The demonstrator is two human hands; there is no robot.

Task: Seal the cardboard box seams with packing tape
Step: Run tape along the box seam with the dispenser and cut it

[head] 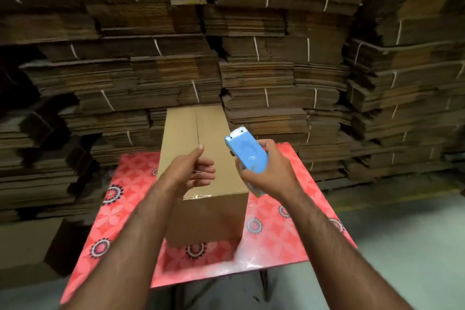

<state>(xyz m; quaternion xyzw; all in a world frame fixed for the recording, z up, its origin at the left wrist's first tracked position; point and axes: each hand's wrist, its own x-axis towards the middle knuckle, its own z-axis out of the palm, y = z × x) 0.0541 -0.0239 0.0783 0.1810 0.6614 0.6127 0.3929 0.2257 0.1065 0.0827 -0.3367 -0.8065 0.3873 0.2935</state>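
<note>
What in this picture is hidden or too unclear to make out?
- Head view: the tape roll is hidden inside the blue dispenser held by the right hand.
- The left hand and forearm cover the near part of the cardboard box top seam, so tape there cannot be judged.
- The table near edge is motion-blurred.
- The table's legs are mostly hidden beneath it.

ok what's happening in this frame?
A person stands at a table covered with a red floral-patterned cloth, with a closed brown cardboard box on it. The right hand grips a blue handheld tape dispenser, raised above the box. The left hand hovers over the box top, thumb out, holding nothing clearly visible. Bundled flattened cardboard stacks fill the background.
</note>
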